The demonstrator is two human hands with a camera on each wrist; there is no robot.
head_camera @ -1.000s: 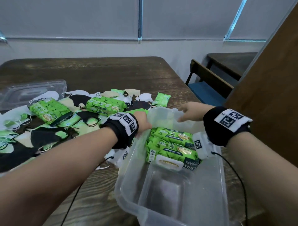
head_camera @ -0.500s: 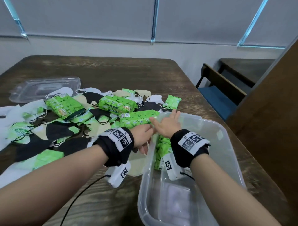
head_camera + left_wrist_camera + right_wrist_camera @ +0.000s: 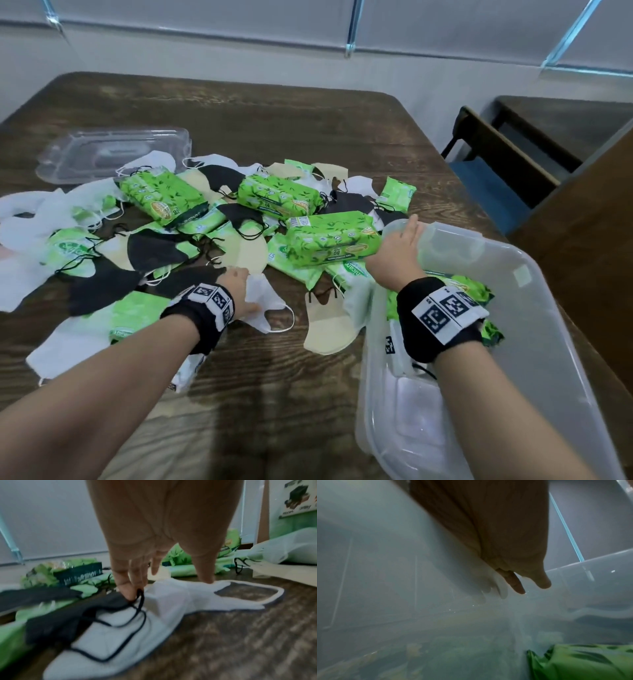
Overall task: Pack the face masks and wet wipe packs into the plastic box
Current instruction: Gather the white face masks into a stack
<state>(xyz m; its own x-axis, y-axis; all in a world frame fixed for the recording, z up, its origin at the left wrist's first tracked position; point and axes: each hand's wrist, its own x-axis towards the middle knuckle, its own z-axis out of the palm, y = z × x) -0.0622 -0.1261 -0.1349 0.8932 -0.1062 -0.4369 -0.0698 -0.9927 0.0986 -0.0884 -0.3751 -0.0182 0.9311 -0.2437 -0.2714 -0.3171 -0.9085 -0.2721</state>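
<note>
A: While the left hand [image 3: 239,287] sits at centre frame, what is it doing?

B: Its fingers [image 3: 126,588] reach down onto a white mask [image 3: 263,301] on the table [image 3: 274,116]. The thumb presses the mask's upper edge, and a fingertip touches a black ear loop [image 3: 139,601] lying across it. Fingers look mostly straight; no firm grip is visible.

A: And the right hand [image 3: 399,250]?

B: Right of centre, it rests on the far left corner of the box [image 3: 534,329], fingers extended along the rim. From the wrist view the fingers [image 3: 516,585] lie flat against the translucent wall. It holds nothing.

A: Box contents?

B: Green wipe packs [image 3: 479,294] lie inside, partly hidden by the wrist. The box fills the lower right.

A: Remaining items?

B: A pile [image 3: 191,219] of white, black and beige masks mixed with green wipe packs spreads across the left and centre of the table. One large pack [image 3: 332,243] lies just left of the right hand. A beige mask [image 3: 329,325] lies beside the box wall.

A: Anything else?

B: A clear lid [image 3: 109,154], upper left, behind the pile.
</note>
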